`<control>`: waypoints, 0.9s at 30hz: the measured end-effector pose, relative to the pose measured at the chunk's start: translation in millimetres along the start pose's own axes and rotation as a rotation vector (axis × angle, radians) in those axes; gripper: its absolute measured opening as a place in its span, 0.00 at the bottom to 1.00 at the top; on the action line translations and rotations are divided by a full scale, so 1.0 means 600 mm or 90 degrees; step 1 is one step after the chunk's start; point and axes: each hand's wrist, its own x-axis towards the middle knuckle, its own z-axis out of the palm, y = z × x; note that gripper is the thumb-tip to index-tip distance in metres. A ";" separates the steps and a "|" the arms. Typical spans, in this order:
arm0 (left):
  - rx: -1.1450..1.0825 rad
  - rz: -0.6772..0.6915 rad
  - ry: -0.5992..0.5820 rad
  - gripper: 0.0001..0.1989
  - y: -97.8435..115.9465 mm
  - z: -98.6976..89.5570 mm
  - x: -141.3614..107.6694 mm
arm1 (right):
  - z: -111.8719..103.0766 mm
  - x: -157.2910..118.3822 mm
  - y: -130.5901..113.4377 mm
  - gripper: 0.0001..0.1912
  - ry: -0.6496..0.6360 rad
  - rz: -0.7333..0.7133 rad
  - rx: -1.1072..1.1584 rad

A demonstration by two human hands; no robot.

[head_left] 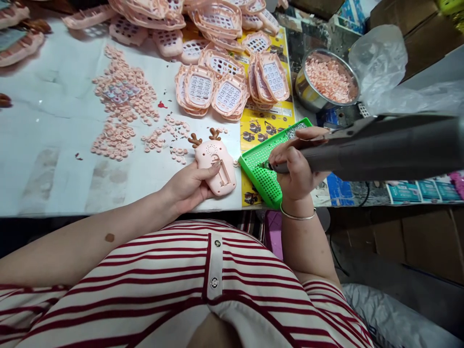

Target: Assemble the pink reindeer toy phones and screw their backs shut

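My left hand grips a pink plastic toy phone casing with brown antlers, held near the table's front edge. Its back faces up, showing a battery slot and screw holes. In my right hand is a grey electric screwdriver, its body stretching off to the right. The tip points down over a green perforated tray, just right of the casing. Small metal screws are heaped at the tray's far end. Whether the bit touches a screw I cannot make out.
Stacked pink casing halves with keypads stand behind the tray. Loose pink button pieces lie in piles at the left. A metal bowl of small pink parts and a clear plastic bag are at the back right.
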 end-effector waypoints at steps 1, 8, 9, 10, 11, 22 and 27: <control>-0.006 0.003 0.001 0.20 -0.001 0.000 0.001 | 0.004 0.001 -0.013 0.15 0.008 -0.013 0.014; -0.029 0.026 -0.001 0.16 -0.003 0.004 0.005 | 0.049 -0.029 -0.118 0.11 -0.053 -0.001 0.208; -0.026 0.029 -0.003 0.16 -0.003 0.005 0.004 | 0.053 -0.037 -0.121 0.13 -0.079 0.007 0.212; -0.023 0.031 -0.005 0.15 -0.003 0.006 0.004 | 0.057 -0.046 -0.121 0.14 -0.098 0.014 0.204; -0.020 0.034 -0.009 0.14 -0.003 0.007 0.004 | 0.060 -0.053 -0.119 0.15 -0.113 0.019 0.190; -0.019 0.042 -0.025 0.11 -0.001 0.008 0.005 | 0.089 -0.060 -0.107 0.15 -0.196 0.041 0.308; -0.046 0.048 -0.029 0.10 -0.002 0.007 0.009 | 0.090 -0.058 -0.097 0.09 -0.245 0.077 0.278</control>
